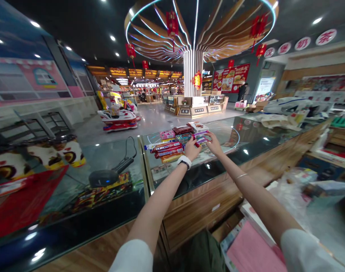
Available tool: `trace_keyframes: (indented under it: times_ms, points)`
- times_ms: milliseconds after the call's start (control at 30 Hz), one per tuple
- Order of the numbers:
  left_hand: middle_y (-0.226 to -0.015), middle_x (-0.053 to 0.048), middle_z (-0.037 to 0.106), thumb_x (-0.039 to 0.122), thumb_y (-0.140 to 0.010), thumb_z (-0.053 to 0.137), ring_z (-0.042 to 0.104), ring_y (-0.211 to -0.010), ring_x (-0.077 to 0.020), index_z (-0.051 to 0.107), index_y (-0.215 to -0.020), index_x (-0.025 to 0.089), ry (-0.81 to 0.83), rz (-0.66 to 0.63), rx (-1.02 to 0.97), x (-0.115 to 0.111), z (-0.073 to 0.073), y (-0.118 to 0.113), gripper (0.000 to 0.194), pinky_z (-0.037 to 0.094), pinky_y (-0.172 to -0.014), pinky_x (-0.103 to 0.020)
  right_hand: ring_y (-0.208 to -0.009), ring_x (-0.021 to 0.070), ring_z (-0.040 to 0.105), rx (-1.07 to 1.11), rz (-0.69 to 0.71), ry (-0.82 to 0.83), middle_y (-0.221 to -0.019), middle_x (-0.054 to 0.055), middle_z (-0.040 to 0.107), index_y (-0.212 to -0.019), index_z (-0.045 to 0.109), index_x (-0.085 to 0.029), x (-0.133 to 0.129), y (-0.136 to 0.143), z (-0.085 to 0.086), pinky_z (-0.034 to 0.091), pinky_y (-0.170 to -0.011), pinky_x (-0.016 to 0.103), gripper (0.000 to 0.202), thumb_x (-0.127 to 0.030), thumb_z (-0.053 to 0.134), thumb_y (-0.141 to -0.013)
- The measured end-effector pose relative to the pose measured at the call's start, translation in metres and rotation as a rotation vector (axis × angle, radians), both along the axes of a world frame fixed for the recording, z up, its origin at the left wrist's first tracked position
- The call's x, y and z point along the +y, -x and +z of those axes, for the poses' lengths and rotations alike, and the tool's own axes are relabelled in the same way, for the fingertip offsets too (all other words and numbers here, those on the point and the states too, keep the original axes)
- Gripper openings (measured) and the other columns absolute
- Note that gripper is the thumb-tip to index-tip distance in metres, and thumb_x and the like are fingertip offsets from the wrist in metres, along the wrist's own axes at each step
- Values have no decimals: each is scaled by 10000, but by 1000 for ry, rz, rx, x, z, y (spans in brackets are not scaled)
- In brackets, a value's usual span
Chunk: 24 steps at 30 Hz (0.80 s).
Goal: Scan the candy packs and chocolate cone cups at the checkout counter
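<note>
Both of my hands are over a group of packaged sweets on the glass counter [229,151]. A slim purple packet [200,134] lies between them, with my left hand [193,149] closed at its left end. My right hand [214,144] pinches the other end with curled fingers. Just left of my left hand are long red packets [169,150] and a yellow packet [171,158]. Behind these sit a pink packet [167,135], a dark red packet [182,129] and a white box [197,127]. My fingers partly cover another purple piece.
A black scanner-like device [104,177] with a cable rests on the left counter, near patterned cups [72,152] and a red sheet [39,192]. Bags [282,121] lie along the right counter. Below right are a pink sheet [254,245] and clear plastic [297,196].
</note>
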<state>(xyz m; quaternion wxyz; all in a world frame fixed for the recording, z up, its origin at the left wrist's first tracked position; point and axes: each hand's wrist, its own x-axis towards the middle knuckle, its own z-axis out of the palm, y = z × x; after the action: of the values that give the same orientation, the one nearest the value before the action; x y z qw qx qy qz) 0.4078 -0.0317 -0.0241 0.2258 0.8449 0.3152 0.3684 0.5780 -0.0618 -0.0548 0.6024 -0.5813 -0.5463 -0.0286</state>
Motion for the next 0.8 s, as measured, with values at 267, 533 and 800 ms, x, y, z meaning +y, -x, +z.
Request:
trace_keyframes:
  times_ms: [267, 533, 800]
  points:
    - [-1557, -117, 402, 307, -838, 631, 516, -1324, -300, 629, -1297, 152, -3, 95, 101, 12, -10, -23, 484, 389, -1127, -383, -1248, 280, 530, 49, -28, 91, -1223, 107, 627, -1038, 598, -194, 23, -16, -16, 352, -1121, 553, 471, -162, 481, -583]
    - [-1567, -82, 392, 353, -848, 600, 464, -1367, -310, 599, -1335, 203, 28, 118, 210, 21, -19, -27, 509, 334, -1155, -423, -1218, 264, 549, 68, 15, 92, -1177, 68, 646, -994, 598, -223, 31, -30, -28, 362, -1126, 525, 518, -128, 448, -508]
    - [-1550, -113, 418, 390, -885, 560, 430, -1390, -319, 603, -1309, 175, -12, 100, 292, 24, -22, -24, 477, 326, -1152, -444, -1157, 250, 589, 113, 43, 160, -1212, 63, 644, -1037, 595, -220, 43, -40, -36, 445, -1067, 487, 501, -151, 457, -561]
